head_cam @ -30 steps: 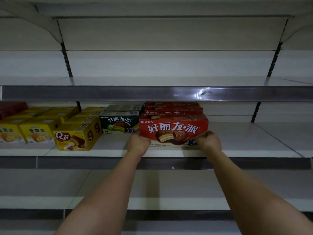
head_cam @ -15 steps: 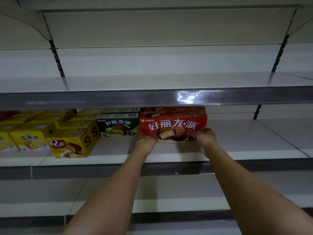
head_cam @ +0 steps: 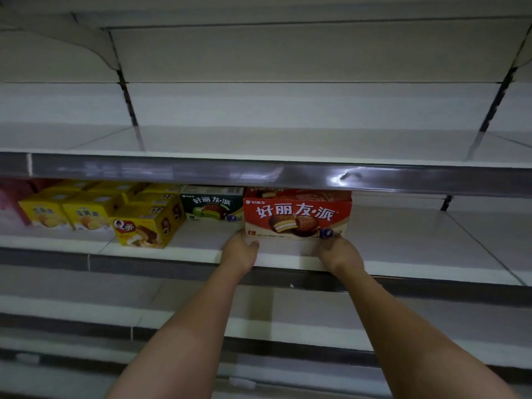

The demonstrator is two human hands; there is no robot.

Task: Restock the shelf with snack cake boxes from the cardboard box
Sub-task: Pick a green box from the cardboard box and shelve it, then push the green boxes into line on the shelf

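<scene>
Fingers of both hands touch red box — bottom corners (shelf-set).

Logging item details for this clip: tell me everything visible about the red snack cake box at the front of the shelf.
The red cardboard snack cake box is a wide rectangular carton with large white Chinese lettering, a picture of a chocolate-coated cake with white filling, and a pale strip along its bottom edge. It looks closed and undamaged. It stands upright, front face outward, on the white shelf, right of a green box of the same brand. The left hand meets its lower left corner, the right hand its lower right; the grip is hidden.
</scene>
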